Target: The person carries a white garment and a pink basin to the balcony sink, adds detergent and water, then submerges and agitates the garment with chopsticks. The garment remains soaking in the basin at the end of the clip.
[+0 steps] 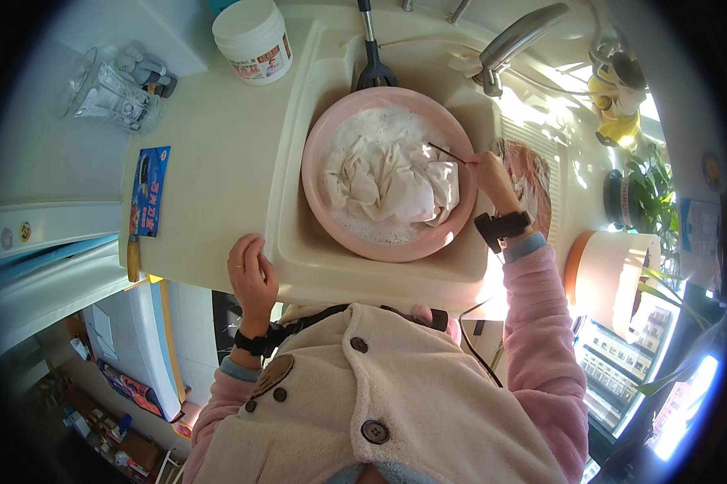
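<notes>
A pink plastic basin sits in the cream sink. Inside it, wet off-white cloth lies bunched in sudsy water. My right hand, at the basin's right rim, pinches a thin dark stick. The stick slants left over the cloth; whether its tip touches the cloth is hard to tell. On the counter's front edge, left of the sink, rests my left hand, with slightly bent fingers and nothing in it.
Behind the basin a dark slotted spatula leans in the sink. The faucet is at the back right. Brownish wet cloth lies on the ribbed drainboard. A white tub, a glass vase and a wood-handled tool occupy the left counter.
</notes>
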### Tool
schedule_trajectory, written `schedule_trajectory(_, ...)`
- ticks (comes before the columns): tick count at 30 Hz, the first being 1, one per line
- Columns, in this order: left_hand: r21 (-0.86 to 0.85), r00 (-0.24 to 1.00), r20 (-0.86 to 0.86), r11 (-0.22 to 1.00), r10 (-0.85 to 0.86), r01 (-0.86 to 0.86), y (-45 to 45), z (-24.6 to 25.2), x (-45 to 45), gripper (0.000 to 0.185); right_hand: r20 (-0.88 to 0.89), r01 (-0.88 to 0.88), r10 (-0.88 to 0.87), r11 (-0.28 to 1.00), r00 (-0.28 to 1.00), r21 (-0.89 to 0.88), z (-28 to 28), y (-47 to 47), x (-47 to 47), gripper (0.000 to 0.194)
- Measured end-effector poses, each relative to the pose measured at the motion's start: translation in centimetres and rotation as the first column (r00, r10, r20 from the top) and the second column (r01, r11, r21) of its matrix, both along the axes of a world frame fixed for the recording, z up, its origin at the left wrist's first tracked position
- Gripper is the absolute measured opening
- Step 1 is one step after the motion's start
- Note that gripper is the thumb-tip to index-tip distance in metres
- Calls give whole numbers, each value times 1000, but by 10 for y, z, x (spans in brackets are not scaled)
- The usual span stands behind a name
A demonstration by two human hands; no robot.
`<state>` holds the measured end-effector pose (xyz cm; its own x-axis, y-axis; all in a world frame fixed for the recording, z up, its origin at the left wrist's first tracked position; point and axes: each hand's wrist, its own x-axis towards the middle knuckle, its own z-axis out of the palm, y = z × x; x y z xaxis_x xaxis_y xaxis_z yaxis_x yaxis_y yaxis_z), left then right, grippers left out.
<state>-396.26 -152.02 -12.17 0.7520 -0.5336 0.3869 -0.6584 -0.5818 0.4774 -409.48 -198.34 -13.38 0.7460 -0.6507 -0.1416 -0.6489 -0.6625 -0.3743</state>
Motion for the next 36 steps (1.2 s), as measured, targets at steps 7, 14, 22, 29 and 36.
schedule_trajectory(7, -22, 995, -89, 999, 34, -36, 0, 0, -2, 32, 206, 55, -105, 970, 973, 238, -47, 17, 27, 21)
schedule_trajectory(14, -7, 1000, 1, 1000, 17, -17, -1, 0, 0, 32, 251, -197, 168, 976, 953, 93, -12, 56, 13, 19)
schedule_trajectory(22, -8, 1000, -7, 1000, 22, -22, 0, -1, -1, 32, -18, -335, 334, 942, 942, -15, 58, 90, -3, 21)
schedule_trajectory(29, -28, 1000, -19, 999, 21, -22, -2, 1, 0, 31, -72, -387, 387, 857, 919, -339, 77, 116, 49, 13)
schedule_trajectory(36, -72, 999, -13, 996, 50, -51, -2, 1, -1, 27, -262, -478, 405, 799, 876, -365, 41, 167, 66, 9)
